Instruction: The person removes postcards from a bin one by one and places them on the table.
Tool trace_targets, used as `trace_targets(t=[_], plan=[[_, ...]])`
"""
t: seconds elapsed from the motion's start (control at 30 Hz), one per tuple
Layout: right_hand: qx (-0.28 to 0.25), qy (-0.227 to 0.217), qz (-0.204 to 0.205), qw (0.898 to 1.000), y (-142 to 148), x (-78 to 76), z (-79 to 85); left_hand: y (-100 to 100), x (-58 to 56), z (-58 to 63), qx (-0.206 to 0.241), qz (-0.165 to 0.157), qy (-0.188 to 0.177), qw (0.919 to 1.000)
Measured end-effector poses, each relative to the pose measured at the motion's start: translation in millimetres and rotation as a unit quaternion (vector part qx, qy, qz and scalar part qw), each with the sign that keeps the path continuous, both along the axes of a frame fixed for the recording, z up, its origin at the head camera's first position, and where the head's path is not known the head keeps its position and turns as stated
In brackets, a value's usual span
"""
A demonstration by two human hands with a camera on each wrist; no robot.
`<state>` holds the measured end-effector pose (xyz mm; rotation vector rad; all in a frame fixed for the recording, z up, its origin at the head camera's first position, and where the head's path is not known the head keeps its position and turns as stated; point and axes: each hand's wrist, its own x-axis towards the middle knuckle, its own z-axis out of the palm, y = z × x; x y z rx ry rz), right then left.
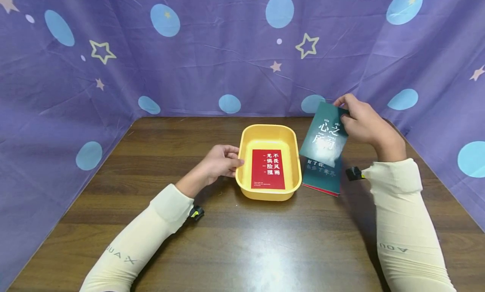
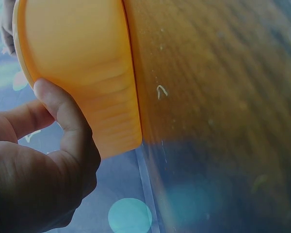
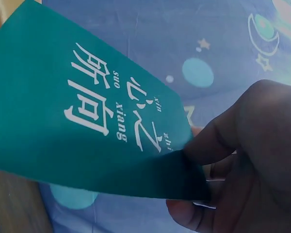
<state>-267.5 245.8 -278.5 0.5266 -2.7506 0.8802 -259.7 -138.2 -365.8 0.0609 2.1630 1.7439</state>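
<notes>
My right hand (image 1: 361,121) pinches a green card (image 1: 322,132) with white Chinese characters by its top corner, thumb in front. In the right wrist view the card (image 3: 102,121) tilts up from the table and bends slightly. Below it, partly covered, lies another dark green card (image 1: 322,178) with a red edge showing underneath. My left hand (image 1: 219,163) grips the left rim of a yellow plastic tray (image 1: 268,195), with the thumb over the edge. A red card (image 1: 267,176) with white characters lies flat inside the tray.
The brown wooden table (image 1: 189,250) holds the tray in its middle, with the stacked cards right beside it. A purple curtain (image 1: 197,64) with stars and blue spots hangs behind the table and along its sides.
</notes>
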Motion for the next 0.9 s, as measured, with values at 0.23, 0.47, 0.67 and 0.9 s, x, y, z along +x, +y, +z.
trace_targets(t=[0.23,0.47,0.67,0.9], plan=[[0.016,-0.065,-0.011,0.998,12,-10.8,-13.7,0,-1.3,-1.4,-0.001,-0.001,0.000,1.0000],[0.022,-0.139,-0.010,0.990,19,-21.4,-32.1,0,-1.5,-1.0,0.001,-0.003,0.000,1.0000],[0.039,-0.144,0.001,0.989,23,-32.1,-52.3,-1,-2.4,-1.8,0.000,-0.003,-0.002,1.0000],[0.044,-0.146,0.010,0.988,24,-40.4,-71.1,0,-0.7,-0.6,0.002,-0.001,0.001,1.0000]])
